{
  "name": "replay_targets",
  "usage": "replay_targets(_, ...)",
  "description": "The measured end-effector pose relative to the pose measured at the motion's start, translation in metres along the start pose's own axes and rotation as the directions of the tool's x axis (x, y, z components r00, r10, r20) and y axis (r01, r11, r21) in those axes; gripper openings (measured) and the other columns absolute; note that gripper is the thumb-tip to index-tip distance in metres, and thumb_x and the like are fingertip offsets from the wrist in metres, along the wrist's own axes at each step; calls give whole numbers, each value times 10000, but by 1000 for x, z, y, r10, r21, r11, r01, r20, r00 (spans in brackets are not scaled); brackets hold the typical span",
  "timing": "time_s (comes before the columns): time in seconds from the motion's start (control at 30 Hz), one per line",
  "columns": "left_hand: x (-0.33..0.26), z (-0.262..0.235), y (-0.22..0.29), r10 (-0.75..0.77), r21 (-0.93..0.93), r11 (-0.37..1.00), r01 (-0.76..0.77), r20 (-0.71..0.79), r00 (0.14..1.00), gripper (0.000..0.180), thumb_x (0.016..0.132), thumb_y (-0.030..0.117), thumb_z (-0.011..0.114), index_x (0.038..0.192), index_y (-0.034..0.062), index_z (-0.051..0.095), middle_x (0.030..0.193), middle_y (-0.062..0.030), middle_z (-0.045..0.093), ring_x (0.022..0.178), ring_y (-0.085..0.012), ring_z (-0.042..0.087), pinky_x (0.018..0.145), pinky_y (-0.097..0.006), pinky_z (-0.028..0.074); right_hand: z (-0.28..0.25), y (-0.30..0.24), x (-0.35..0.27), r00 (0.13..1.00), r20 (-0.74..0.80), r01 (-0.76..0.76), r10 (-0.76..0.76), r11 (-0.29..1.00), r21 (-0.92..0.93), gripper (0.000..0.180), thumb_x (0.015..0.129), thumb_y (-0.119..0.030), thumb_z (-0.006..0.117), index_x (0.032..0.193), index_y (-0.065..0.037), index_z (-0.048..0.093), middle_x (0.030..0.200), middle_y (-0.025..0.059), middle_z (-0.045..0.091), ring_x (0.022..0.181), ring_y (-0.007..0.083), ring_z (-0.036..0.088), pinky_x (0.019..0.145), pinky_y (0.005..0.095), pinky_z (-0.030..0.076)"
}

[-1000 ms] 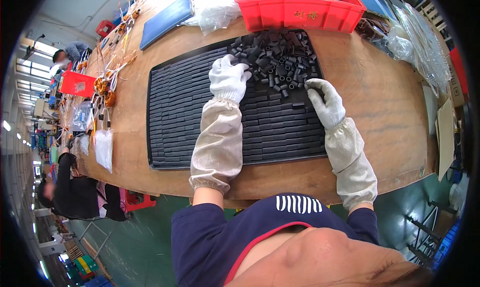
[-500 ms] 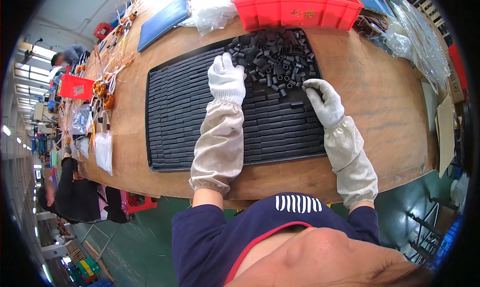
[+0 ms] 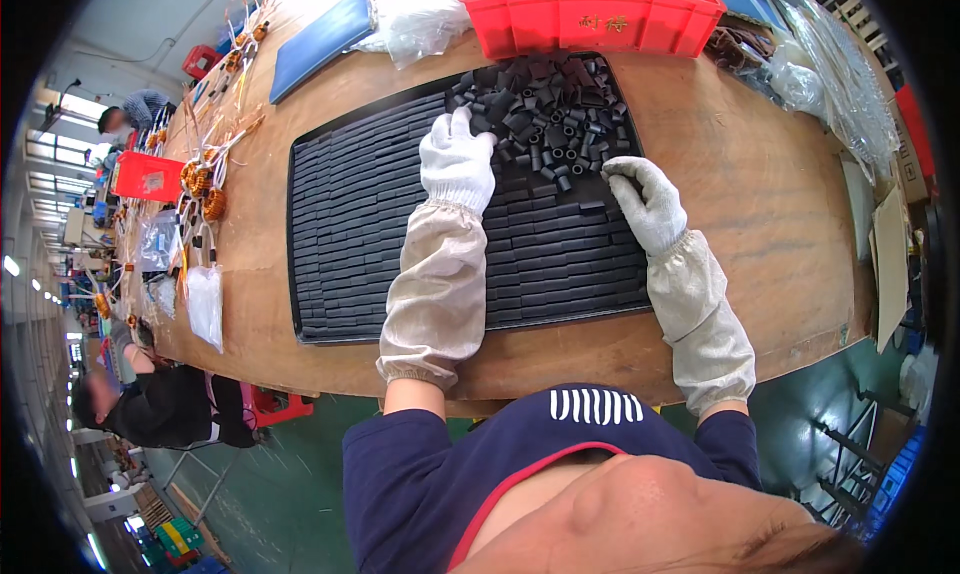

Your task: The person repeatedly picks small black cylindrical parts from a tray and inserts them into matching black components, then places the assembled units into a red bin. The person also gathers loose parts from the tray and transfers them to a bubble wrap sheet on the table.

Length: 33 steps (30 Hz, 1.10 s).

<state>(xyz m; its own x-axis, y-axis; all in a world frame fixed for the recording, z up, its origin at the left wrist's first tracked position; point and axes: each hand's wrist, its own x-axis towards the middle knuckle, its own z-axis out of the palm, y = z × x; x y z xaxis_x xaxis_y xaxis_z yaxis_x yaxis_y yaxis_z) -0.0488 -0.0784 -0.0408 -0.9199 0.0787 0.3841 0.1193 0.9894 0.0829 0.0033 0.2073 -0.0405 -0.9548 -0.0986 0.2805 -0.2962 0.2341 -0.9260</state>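
Both gloved hands lie on the black tray (image 3: 330, 224), full of neat rows. The left hand (image 3: 458, 159) lies flat and open, touching the pile (image 3: 545, 109) of loose black tubes at the tray's far end. The right hand (image 3: 645, 199) curls at the pile's edge; I cannot tell if it holds one. It looks like sorting tubes into rows; next, one needs a careful pinch. Behind sits a red bin (image 3: 590, 19).

Both hands, left (image 3: 458, 164) and right (image 3: 648, 200), wear white knitted cloth gloves. The small black tube pieces (image 3: 545, 114) look matt, the red plastic bin (image 3: 590, 16) smooth, the brown wooden table (image 3: 780, 174) worn and dull.
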Motion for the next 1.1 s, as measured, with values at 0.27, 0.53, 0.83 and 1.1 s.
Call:
replay_targets(0.27,-3,-13,3,113,-33,993,-117,-118,987,232,816,272,779,1036,200,782,1323,-134,629,1209,-364,584,955,-497,496,3,1,0,1000,11,11,-11,1000,10,172,966,7,669,1130,-5,719,1040,84,737,988,135,693,891,277,543)
replay_targets(0.53,-5,-19,-4,104,-87,992,-96,88,991,280,852,300,731,1108,188,752,1384,-184,584,1299,-392,525,1049,-511,470,4,0,0,999,15,-47,46,992,114,182,982,26,643,1157,17,693,1098,76,730,1040,123,673,937,269,530)
replay_targets(0.83,-4,-20,-13,86,-236,972,-14,297,951,384,917,304,662,1273,159,664,1492,-196,488,1407,-414,423,1172,-522,365,57,-49,67,759,431,651,-489,581,-488,239,798,-107,781,1034,-121,741,1172,109,693,1160,332,637,990,441,517)
replay_targets(1.1,-5,-10,-17,95,-234,971,-40,230,968,426,890,336,679,1259,125,658,1420,-177,518,1364,-406,453,1139,-529,393,100,-17,99,735,577,678,-356,404,-614,423,747,-266,794,1146,-154,709,1431,156,571,1388,377,472,1071,523,438)
